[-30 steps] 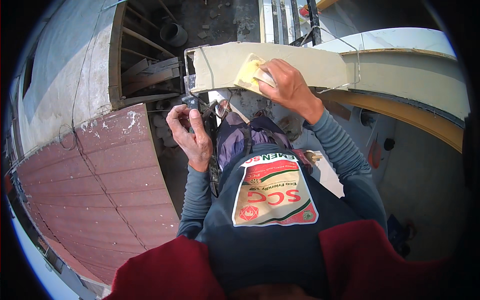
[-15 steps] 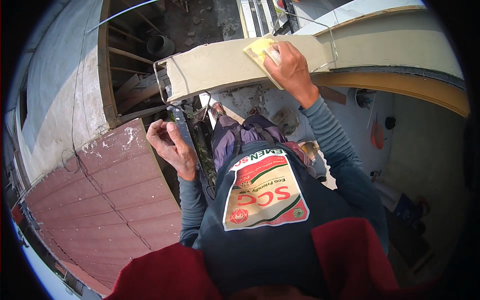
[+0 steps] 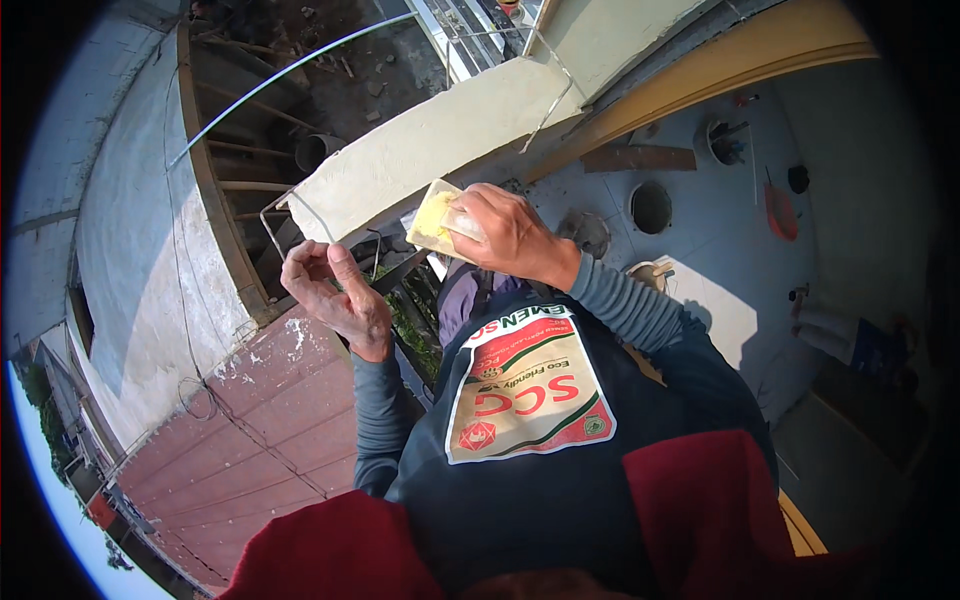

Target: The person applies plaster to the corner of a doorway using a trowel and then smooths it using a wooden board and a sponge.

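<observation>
My right hand (image 3: 515, 235) is closed round the grip of a pale yellow plastering float (image 3: 432, 218). The float is tilted just on my side of the plastered concrete ledge (image 3: 420, 140); whether its edge touches the ledge I cannot tell. Near the ledge's left end, my left hand (image 3: 345, 305) hovers with fingers loosely curled and thumb apart, holding nothing. Its fingertips are close to a bent metal rod clamp (image 3: 268, 225) hooked over that end. Another bent rod clamp (image 3: 560, 100) straddles the ledge farther right.
A reddish-brown panelled roof (image 3: 225, 440) lies below on the left, beside a grey wall (image 3: 125, 240). Down on the tiled floor to the right are a round bucket (image 3: 650, 207), an orange basin (image 3: 780, 212) and a board (image 3: 640, 158). A thin pale pipe (image 3: 290, 85) crosses at upper left.
My right hand has drawn the float back toward me and to the left, off the ledge's top. The view has turned, so the ledge slants more. My left hand keeps its loose curl.
</observation>
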`<action>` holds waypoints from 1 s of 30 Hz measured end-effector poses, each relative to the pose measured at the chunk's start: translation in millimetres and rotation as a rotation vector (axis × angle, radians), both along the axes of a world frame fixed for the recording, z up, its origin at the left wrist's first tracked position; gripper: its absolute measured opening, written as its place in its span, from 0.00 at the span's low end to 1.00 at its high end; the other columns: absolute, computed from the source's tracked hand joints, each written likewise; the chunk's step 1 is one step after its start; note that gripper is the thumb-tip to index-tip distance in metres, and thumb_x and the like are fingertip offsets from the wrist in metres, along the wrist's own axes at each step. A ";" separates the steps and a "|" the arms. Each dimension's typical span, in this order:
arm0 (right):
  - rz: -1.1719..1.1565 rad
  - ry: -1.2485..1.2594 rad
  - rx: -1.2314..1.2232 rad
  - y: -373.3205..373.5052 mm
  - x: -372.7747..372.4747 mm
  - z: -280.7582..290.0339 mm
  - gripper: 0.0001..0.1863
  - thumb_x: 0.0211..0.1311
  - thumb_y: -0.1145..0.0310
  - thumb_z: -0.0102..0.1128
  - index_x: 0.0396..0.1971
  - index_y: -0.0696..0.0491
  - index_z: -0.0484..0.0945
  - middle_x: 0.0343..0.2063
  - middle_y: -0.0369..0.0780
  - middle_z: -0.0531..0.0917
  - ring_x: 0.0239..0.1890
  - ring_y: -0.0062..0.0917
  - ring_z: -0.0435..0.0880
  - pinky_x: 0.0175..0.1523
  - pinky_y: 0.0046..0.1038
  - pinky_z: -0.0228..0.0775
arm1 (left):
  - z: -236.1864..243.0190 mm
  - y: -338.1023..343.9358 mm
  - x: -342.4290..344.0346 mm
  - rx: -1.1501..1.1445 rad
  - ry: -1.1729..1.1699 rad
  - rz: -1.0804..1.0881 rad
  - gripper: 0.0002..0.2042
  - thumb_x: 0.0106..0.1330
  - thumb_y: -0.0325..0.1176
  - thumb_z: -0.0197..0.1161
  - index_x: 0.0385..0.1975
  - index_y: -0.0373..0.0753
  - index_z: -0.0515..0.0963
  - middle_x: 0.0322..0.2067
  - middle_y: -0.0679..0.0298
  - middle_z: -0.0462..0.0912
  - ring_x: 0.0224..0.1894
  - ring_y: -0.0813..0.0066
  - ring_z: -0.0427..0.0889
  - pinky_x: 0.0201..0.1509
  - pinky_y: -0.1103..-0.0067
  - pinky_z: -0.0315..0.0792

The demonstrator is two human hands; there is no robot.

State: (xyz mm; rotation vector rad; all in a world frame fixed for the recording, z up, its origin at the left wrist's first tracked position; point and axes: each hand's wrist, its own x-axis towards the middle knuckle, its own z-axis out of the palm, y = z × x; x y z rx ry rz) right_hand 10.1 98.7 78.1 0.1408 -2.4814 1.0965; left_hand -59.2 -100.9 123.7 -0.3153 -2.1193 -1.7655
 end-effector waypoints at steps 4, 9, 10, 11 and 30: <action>-0.318 -0.035 -0.129 58.5 65.7 10.4 0.15 0.52 0.74 0.68 0.38 0.61 0.76 0.33 0.49 0.81 0.35 0.46 0.83 0.40 0.38 0.76 | 8.1 53.1 -15.2 -0.280 -0.023 -0.242 0.13 0.70 0.32 0.63 0.49 0.32 0.73 0.36 0.63 0.75 0.35 0.79 0.70 0.38 0.80 0.66; -0.574 -0.040 -0.141 89.0 98.0 25.8 0.14 0.53 0.74 0.71 0.39 0.60 0.79 0.33 0.47 0.84 0.31 0.39 0.85 0.38 0.34 0.77 | -8.0 171.3 -39.7 -0.379 0.143 -0.575 0.19 0.63 0.28 0.67 0.52 0.33 0.72 0.39 0.53 0.80 0.40 0.59 0.78 0.48 0.67 0.73; -0.603 -0.023 -0.146 89.9 98.5 29.1 0.15 0.53 0.74 0.71 0.39 0.61 0.79 0.33 0.47 0.84 0.31 0.38 0.85 0.38 0.33 0.77 | -18.2 189.5 -44.0 -0.384 0.216 -0.599 0.22 0.63 0.28 0.67 0.54 0.32 0.68 0.40 0.50 0.80 0.40 0.57 0.78 0.48 0.66 0.73; -0.628 -0.008 -0.153 90.6 97.6 32.0 0.15 0.53 0.74 0.72 0.40 0.61 0.80 0.34 0.47 0.84 0.31 0.37 0.85 0.37 0.32 0.77 | -30.6 203.3 -49.5 -0.343 0.173 -0.632 0.23 0.64 0.30 0.67 0.55 0.33 0.66 0.36 0.53 0.81 0.37 0.61 0.79 0.44 0.69 0.74; -0.574 -0.043 0.535 107.8 -71.3 -5.8 0.18 0.63 0.73 0.59 0.51 0.63 0.78 0.36 0.46 0.79 0.41 0.40 0.77 0.47 0.39 0.73 | -12.0 82.6 -3.0 -0.321 -0.348 -0.325 0.19 0.66 0.28 0.68 0.52 0.34 0.68 0.26 0.58 0.83 0.27 0.80 0.76 0.33 0.81 0.70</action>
